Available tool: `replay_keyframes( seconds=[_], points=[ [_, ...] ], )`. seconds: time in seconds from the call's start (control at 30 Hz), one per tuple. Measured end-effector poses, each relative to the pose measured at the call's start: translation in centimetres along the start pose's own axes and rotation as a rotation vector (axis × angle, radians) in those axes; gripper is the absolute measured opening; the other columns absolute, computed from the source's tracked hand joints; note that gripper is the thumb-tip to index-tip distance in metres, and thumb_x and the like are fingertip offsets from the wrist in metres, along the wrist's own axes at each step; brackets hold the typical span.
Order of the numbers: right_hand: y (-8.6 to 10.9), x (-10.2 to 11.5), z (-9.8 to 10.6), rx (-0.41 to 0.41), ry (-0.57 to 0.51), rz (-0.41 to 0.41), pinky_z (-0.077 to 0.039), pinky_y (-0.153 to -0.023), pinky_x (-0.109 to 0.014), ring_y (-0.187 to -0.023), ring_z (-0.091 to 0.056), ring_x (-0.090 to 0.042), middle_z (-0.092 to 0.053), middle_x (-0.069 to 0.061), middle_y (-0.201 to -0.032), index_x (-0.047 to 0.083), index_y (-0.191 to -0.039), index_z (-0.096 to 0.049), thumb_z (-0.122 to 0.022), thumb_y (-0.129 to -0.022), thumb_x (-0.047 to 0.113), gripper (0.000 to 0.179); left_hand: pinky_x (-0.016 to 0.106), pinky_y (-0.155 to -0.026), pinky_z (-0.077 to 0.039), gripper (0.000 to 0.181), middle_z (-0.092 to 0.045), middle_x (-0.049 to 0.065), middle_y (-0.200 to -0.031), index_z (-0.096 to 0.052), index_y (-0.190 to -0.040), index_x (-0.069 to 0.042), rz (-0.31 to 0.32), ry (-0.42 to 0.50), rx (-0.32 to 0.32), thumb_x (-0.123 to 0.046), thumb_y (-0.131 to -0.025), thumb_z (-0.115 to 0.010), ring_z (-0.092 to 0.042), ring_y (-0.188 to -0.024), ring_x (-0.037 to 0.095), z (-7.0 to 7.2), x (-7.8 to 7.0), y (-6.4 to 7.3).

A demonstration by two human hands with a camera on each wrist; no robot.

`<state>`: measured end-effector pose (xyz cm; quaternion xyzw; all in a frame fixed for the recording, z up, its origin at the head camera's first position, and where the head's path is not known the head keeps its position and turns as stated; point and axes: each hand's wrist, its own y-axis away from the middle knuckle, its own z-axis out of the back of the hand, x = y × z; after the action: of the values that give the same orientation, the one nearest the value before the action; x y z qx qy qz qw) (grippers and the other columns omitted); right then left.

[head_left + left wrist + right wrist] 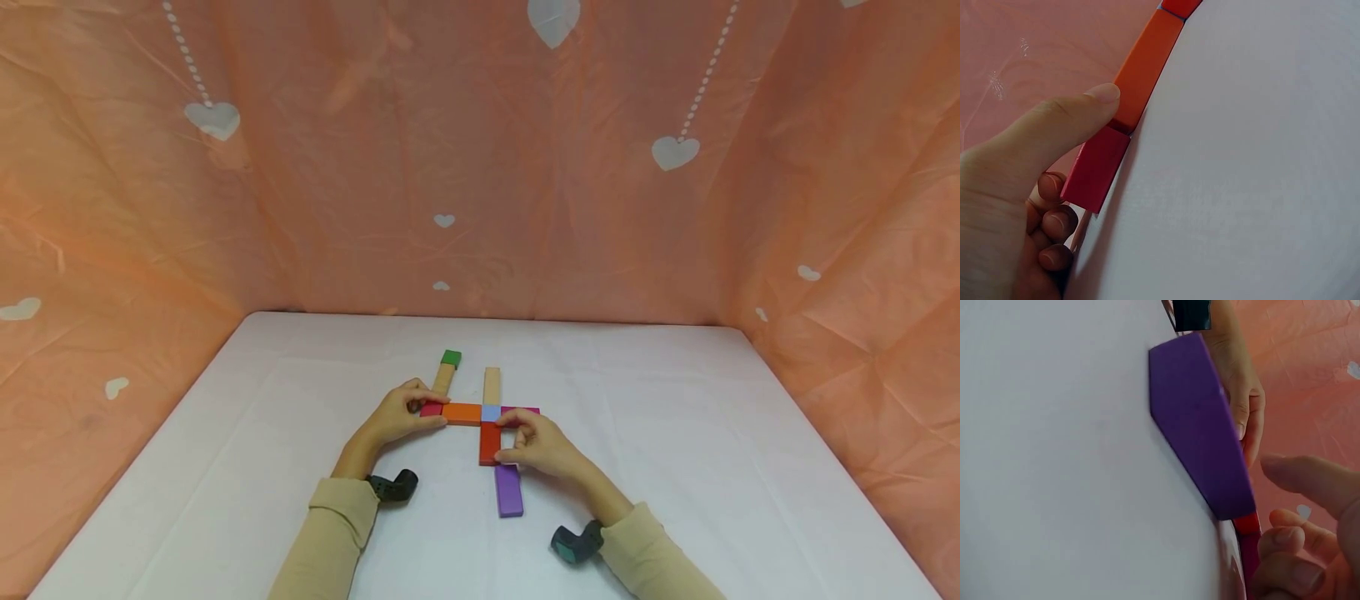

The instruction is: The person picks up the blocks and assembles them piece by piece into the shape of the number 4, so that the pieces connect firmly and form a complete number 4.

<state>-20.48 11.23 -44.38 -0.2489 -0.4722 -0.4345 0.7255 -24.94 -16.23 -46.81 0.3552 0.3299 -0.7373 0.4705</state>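
My left hand (397,414) has thumb and index finger on the long sides of an orange block (462,414), close to where it meets a crimson block (1096,167). The other left fingers curl beside the crimson block. My right hand (543,443) holds a red block (490,443) between thumb and index finger, the index near its far end. A light blue block (491,412) sits between the orange block and a magenta block (531,410). The red block extends toward me from the blue one. Nearer still lies a purple block (509,492), offset to the right.
One plain wooden block (492,385) extends back from the blue block. Another wooden block (444,379), behind the left hand, has a green block (452,358) at its far end. All lie on a white-covered table (660,392), with orange curtains (480,167) around.
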Motion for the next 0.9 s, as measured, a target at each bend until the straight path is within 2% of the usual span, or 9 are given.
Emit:
replay_keyframes(
  seconds=[0.3,0.5,0.63,0.9],
  points=[
    [0.9,-0.2,0.7,0.093,0.003,0.048,-0.038,-0.056,-0.016,-0.055,-0.045,-0.002,-0.049,0.001,-0.065,-0.002,-0.12,-0.056,-0.074,-0.083,0.014,0.044,0.02,-0.067,-0.031,0.031,-0.051,0.008,-0.084,-0.074,-0.105,-0.006,0.001,0.0,-0.005,-0.015,-0.076,-0.081,-0.039,-0.076,0.01,0.0,0.1,0.1],
    [1.6,-0.5,1.0,0.125,0.027,0.074,-0.038,-0.057,-0.015,-0.057,-0.043,0.001,-0.05,0.001,-0.068,0.001,-0.119,-0.058,-0.073,-0.084,0.015,0.041,0.02,-0.067,-0.031,0.031,-0.05,0.009,-0.084,-0.074,-0.106,-0.006,0.011,-0.004,-0.004,-0.016,-0.076,-0.08,-0.039,-0.077,0.012,0.0,0.0,0.1],
    [2.2,-0.4,1.4,0.151,0.025,0.093,-0.036,-0.057,-0.015,-0.058,-0.042,0.001,-0.05,-0.006,-0.067,0.0,-0.119,-0.058,-0.074,-0.083,0.014,0.042,0.02,-0.067,-0.031,0.031,-0.049,0.008,-0.084,-0.074,-0.106,-0.006,0.012,-0.002,-0.001,-0.016,-0.077,-0.08,-0.039,-0.077,0.012,0.0,-0.1,0.1],
    [3.0,-0.3,1.7,0.216,-0.02,0.067,-0.036,-0.056,-0.016,-0.059,-0.041,-0.001,-0.052,-0.006,-0.07,-0.001,-0.123,-0.056,-0.075,-0.082,0.012,0.047,0.02,-0.067,-0.032,0.031,-0.05,0.008,-0.084,-0.074,-0.106,-0.006,0.006,-0.009,0.0,-0.016,-0.077,-0.08,-0.04,-0.077,0.012,0.0,-0.3,0.1]
  ],
)
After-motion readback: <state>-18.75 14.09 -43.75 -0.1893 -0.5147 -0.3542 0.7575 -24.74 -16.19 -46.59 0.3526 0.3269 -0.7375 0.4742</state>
